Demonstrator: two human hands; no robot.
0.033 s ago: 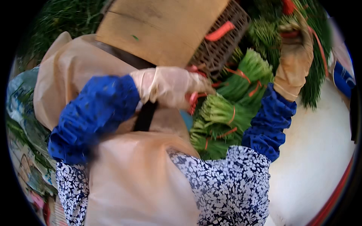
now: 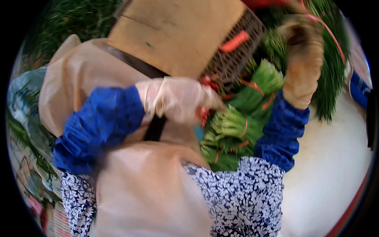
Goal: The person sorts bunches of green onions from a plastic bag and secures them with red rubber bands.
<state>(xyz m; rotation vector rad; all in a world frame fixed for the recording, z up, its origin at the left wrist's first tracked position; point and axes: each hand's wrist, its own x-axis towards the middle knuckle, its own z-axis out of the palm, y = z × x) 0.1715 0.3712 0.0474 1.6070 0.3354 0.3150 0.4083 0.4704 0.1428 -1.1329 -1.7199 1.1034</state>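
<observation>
My left hand, in a pale, thin glove, is closed with its fingers pointing right. Red ties stick out above and below it, and its fingertips are blurred. Just right of it lie bundles of green leafy stalks, their pale ends toward me, bound with orange-red bands. My right hand, in a glove stained brown, is raised at the upper right beside long green leaves. Motion smears its fingers, so what they hold cannot be made out. A pink band runs over the leaves near it.
A wooden board lies on a brown plastic crate, with a red strip on the lattice. Loose greens fill the upper left. A plastic bag is at the left, and a white surface at the right.
My right hand has shifted slightly up and left, and its fingers are more blurred. My left hand stays at the same place by the bundles. The whole view has shifted a little.
</observation>
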